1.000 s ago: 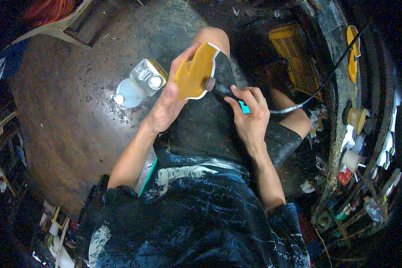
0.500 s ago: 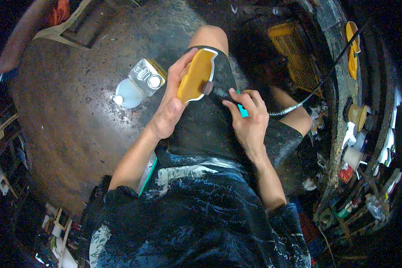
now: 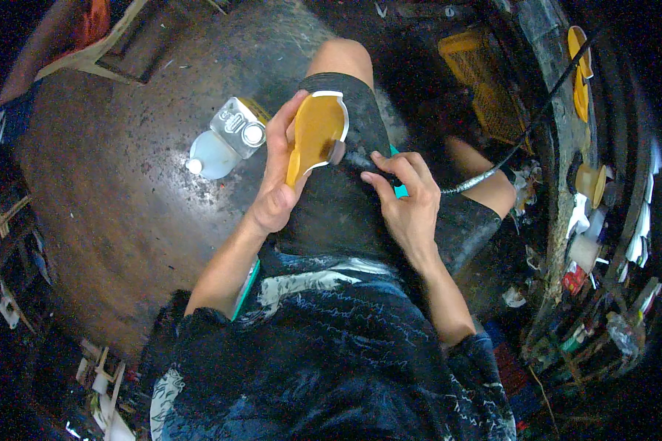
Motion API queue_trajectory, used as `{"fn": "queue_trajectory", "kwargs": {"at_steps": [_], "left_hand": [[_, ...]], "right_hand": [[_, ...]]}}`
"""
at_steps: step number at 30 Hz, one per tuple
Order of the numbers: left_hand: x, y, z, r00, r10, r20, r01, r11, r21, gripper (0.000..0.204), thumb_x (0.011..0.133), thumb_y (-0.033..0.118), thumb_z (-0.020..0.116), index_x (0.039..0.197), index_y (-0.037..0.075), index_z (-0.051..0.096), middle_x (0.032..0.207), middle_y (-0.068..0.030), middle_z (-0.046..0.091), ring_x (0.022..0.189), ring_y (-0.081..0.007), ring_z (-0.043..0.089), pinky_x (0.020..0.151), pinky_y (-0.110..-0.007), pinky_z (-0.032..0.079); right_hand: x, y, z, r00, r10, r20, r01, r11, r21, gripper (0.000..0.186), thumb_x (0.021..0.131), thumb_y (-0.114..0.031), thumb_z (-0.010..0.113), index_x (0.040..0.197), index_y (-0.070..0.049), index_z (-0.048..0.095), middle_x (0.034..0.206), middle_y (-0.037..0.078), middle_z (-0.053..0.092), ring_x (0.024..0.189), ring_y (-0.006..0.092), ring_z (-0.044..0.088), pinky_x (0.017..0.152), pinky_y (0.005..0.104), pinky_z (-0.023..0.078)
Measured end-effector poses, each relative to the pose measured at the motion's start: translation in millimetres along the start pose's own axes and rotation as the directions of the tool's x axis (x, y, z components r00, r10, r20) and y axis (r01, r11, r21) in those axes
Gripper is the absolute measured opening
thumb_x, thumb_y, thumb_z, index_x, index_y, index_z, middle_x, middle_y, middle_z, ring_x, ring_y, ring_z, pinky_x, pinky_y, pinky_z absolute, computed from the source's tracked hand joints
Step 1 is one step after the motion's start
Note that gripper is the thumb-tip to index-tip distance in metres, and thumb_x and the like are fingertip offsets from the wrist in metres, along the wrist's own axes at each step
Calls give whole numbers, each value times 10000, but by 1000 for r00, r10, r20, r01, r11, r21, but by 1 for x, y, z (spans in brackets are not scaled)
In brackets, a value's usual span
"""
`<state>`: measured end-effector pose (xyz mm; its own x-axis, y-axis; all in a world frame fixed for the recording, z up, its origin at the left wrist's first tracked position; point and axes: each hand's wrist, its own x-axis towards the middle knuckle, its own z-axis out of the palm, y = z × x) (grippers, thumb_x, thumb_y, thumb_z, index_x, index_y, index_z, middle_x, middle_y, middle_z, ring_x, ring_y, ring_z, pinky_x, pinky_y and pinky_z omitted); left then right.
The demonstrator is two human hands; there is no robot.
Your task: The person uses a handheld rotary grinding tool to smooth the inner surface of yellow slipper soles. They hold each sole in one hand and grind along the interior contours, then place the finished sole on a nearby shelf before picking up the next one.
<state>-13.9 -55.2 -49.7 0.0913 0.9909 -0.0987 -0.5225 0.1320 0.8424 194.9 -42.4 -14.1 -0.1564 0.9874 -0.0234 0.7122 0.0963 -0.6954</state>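
A: What's leftmost?
B: A white-capped bottle (image 3: pixel 213 155), upper left of the frame, just beside a can (image 3: pixel 235 122). The can's top bears marks I can't make out.
A: The left hand (image 3: pixel 277 180)?
B: Upper middle, gripping a yellow piece (image 3: pixel 322 121) with a white edge, thumb at its lower end.
A: Any writing?
B: Lines of pale script across the dark shirt (image 3: pixel 287 360), lower middle.
A: The right hand (image 3: pixel 412 187)?
B: Right of centre, pinching a dark tool (image 3: pixel 357 159) whose round head overlaps the piece's right edge. A cable (image 3: pixel 488 175) runs toward the upper right.
A: Beyond?
B: A yellow crate (image 3: pixel 478 84), upper right, then yellow cut-outs (image 3: pixel 579 55) nearer the rim.
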Motion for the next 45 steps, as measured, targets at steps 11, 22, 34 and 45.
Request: {"fn": "queue_trajectory", "kwargs": {"at_steps": [11, 22, 34, 45], "left_hand": [[-3, -10, 1, 1000, 12, -24, -12, 999, -31, 1420, 781, 865, 754, 1740, 134, 3, 1698, -150, 299, 1563, -311, 383, 1211, -489, 422], [-21, 12, -5, 988, -141, -57, 77, 790, -608, 1312, 712, 882, 758, 1727, 216, 259, 1789, -100, 269, 1639, -409, 266, 1276, -795, 159], [-31, 17, -14, 904, -406, -137, 88, 489, -868, 1027, 902, 822, 615, 1692, 208, 383, 1794, -102, 286, 1614, -458, 303, 1239, -864, 87], [-13, 26, -1, 915, -402, -48, 292, 737, -610, 991, 1018, 779, 464, 1725, 111, 273, 1732, -233, 359, 1547, -566, 369, 1265, -697, 326]], "right_hand": [[-5, -9, -2, 997, 68, 32, -67, 997, -37, 286, 823, -76, 910, 1090, -42, 813, 1005, 134, 734, 932, 310, 738, 832, 396, 576], [7, -8, -49, 993, -22, -119, 25, 999, 23, 299, 813, -90, 916, 1086, -30, 812, 975, 134, 726, 907, 281, 730, 817, 369, 577], [8, 12, -50, 994, -12, -110, 19, 998, 66, 276, 831, -124, 910, 1062, -19, 802, 964, 143, 737, 894, 291, 729, 814, 380, 570], [6, 8, -44, 993, -33, -113, 42, 996, 83, 308, 831, -122, 911, 1107, -35, 806, 963, 131, 725, 896, 290, 733, 803, 389, 577]]}}
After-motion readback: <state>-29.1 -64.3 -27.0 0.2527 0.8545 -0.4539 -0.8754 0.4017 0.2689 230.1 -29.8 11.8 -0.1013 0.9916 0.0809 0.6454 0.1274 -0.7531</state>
